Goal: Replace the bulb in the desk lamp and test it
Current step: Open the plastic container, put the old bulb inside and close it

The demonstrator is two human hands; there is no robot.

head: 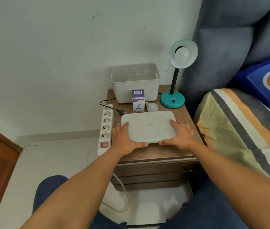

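White plastic lid (148, 126) sits gripped at its ends by left hand (125, 139) and right hand (179, 137), apparently clearing space; beyond them, the loose bulb (151, 106) needs picking next.

White lid (148, 126) gripped at both ends by left hand (124, 140) and right hand (181, 137); teal lamp (175, 83) at 1 o'clock on table (187, 123).

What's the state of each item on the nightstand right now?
Desk lamp: upright, unlit, bulb fitted.
Lamp plug: unplugged, lying by the strip.
Power strip: sockets empty.
Storage bin: open, lid off.
Lid: flat, held by left hand and right hand.
Spare bulb: loose, on its side.
Bulb box: upright.
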